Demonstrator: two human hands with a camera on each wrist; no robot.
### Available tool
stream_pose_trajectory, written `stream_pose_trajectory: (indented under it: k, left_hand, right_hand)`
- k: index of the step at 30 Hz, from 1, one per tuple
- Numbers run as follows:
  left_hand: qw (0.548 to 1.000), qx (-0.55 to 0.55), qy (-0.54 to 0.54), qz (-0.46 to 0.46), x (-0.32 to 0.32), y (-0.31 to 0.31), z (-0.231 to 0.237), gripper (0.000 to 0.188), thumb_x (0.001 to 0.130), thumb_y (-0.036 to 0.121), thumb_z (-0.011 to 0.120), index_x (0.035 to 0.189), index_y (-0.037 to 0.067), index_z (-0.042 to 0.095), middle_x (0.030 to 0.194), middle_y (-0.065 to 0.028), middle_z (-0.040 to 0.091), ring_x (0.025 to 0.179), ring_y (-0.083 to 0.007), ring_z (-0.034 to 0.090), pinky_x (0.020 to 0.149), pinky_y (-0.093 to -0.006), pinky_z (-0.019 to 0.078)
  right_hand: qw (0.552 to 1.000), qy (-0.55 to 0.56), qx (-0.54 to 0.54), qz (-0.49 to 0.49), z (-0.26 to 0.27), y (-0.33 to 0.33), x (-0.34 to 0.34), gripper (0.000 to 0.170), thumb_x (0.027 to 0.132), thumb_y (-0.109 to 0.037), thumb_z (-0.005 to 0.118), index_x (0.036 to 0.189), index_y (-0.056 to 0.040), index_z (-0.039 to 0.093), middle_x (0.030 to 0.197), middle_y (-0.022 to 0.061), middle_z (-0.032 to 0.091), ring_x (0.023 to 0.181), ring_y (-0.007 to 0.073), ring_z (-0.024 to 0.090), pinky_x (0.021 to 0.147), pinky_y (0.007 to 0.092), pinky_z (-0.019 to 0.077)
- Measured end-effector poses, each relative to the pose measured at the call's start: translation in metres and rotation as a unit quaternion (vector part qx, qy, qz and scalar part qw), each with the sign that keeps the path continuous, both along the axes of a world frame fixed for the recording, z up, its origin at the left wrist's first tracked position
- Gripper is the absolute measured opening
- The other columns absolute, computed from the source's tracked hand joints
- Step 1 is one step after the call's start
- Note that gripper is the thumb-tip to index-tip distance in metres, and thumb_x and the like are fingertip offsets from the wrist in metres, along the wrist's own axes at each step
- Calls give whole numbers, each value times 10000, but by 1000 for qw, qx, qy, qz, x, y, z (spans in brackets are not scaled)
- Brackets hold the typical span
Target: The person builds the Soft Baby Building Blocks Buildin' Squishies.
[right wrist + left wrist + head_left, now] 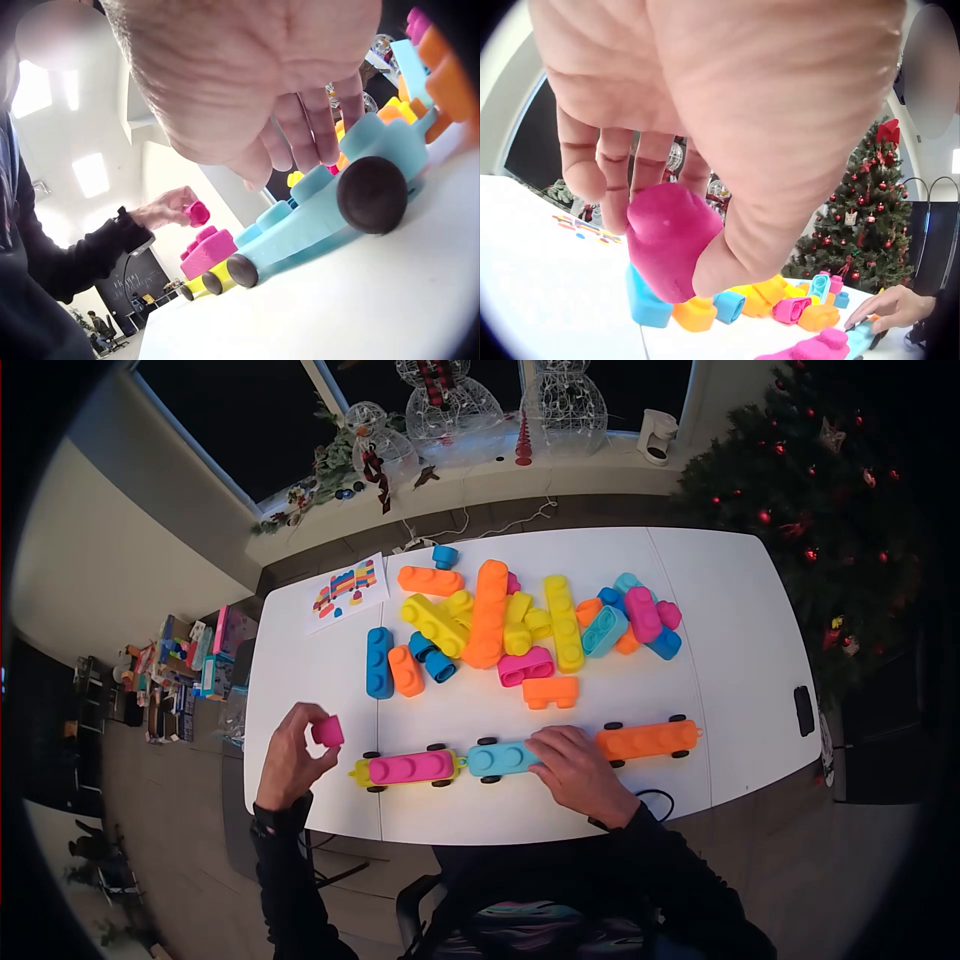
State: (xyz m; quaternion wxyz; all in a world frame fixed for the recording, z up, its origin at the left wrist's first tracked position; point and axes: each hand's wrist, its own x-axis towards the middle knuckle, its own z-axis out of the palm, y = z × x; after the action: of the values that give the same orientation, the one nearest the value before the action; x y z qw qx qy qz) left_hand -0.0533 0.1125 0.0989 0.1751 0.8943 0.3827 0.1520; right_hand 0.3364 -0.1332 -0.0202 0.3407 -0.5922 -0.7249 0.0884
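Observation:
My left hand (290,757) pinches a small pink block (667,236) between thumb and fingers, raised over the table's left side. To its right stands a yellow wheeled car (362,774) with a long pink block (412,766) on top. Hooked behind that car is a light blue wheeled car (497,759) with round studs. My right hand (582,772) rests over the blue car's right end, fingers nearly straight along its far side, and hides that end in the head view. Past this hand is an orange wheeled car (650,740), in line with the others.
Beyond the cars lies a pile of blocks, among them a long orange block (489,615) and a yellow block (563,622). A printed picture sheet (348,595) lies at the back left of the white table (750,660). A dark phone-like object (803,711) is near the right edge.

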Motion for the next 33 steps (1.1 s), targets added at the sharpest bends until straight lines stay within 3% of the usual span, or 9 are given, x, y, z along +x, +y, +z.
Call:
stream_pose_trajectory:
  k: [2,4,7,15,27,29,33]
  left_hand:
    - [999,-10,34,4,-15,-16,0,462,804,-26,923,1196,47,689,1161,-124,722,1025,-311,764,857,-414,633]
    - [995,-94,30,19,-25,-34,-6,503,798,-30,945,1246,76,741,1194,-133,702,1049,-339,758,907,-448,643]
    - [996,-84,43,6,-31,-44,-26,539,787,-30,964,1267,72,741,1226,-120,682,1047,-290,756,890,-423,645]
    - [994,-59,88,-20,-16,-42,-40,567,776,24,995,1306,90,804,1230,-137,671,1151,-360,723,1007,-461,631]
    - [990,-122,65,-24,-7,-43,-52,515,800,18,963,1284,35,787,1244,-141,772,1106,-383,772,974,-461,648]
    - [990,-127,57,-18,-6,-45,-51,505,798,14,962,1272,30,790,1234,-142,776,1103,-382,772,966,-461,650]
    - [990,-129,51,-5,-6,-46,-54,500,801,11,958,1274,28,796,1239,-146,784,1105,-379,776,967,-459,653]
  right_hand:
    - [1000,-2,-31,4,-4,0,4,420,965,-110,878,1345,15,750,1347,156,721,1291,359,690,1160,496,543]
    - [1000,-2,-30,7,-6,0,4,420,958,-104,881,1339,16,751,1345,154,719,1291,359,687,1171,500,534]
    - [999,-5,-31,10,-8,0,4,423,947,-96,888,1332,16,753,1344,153,717,1292,360,682,1190,507,521]
    - [1000,-14,-26,3,-6,-1,5,433,935,-107,876,1324,20,734,1314,148,705,1285,362,675,1195,511,505]
    - [999,-20,-29,1,-21,-2,5,467,961,-136,894,1372,25,738,1396,146,724,1324,338,685,1245,515,495]
    - [999,-1,-32,14,-22,-3,6,452,995,-141,837,1395,28,710,1398,162,709,1337,356,670,1255,545,475]
    - [999,9,-38,15,-22,-3,6,458,999,-144,836,1404,27,707,1399,159,709,1343,357,666,1266,540,470]
